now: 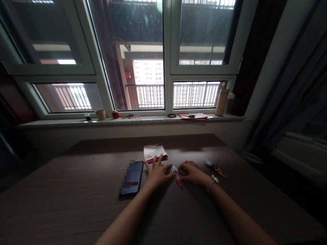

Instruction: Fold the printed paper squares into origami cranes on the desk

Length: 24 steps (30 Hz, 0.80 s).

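My left hand (157, 173) lies on the dark wooden table (76, 204) with its fingers spread, and its thumb and forefinger reach toward a small folded piece of coloured paper (176, 177). My right hand (192, 173) rests just right of that paper with its fingers curled, pinching its upper end. The paper piece is narrow, red and white, and lies between the two hands. A pale band sits on my right wrist.
A phone (132, 178) lies left of my left hand. A stack of printed paper sheets (154, 152) sits just beyond the hands. A folded paper figure (216, 167) lies to the right. On the windowsill (153, 120) stand cups, scissors, papers and a tall flask (221, 102).
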Available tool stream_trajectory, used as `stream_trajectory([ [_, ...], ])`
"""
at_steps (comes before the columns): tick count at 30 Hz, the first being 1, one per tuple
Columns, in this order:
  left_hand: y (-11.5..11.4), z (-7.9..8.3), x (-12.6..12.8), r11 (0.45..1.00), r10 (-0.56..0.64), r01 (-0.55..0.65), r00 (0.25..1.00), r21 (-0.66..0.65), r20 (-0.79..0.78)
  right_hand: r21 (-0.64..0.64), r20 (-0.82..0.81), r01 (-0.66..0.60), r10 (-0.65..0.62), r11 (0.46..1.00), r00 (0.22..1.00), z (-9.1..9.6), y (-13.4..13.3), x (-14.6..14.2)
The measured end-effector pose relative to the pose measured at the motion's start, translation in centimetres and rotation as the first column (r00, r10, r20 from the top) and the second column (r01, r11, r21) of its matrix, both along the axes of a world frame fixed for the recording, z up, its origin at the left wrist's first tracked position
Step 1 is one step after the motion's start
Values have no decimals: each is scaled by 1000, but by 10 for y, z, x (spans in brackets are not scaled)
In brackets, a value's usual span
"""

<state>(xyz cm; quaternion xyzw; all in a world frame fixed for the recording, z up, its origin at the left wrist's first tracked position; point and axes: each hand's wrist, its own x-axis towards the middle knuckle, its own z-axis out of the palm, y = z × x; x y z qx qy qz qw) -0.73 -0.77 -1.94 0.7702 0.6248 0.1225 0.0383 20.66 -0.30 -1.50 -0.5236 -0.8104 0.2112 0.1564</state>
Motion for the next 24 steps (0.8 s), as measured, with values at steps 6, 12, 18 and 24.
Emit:
stream_trajectory([
  [6,-2,0,5,990,-43,34,997,140,62,15,-19,15,-14,1000,1000,4,-5,-4],
  [12,-2,4,3,986,-142,126,976,105,165,48,-47,7,-5,999,999,2,-5,-5],
  [18,6,4,-7,982,-188,186,963,30,191,90,-49,-3,8,996,999,0,-3,-4],
  [24,9,3,-11,980,-187,197,965,-38,186,144,-138,-62,82,988,987,-4,2,-4],
])
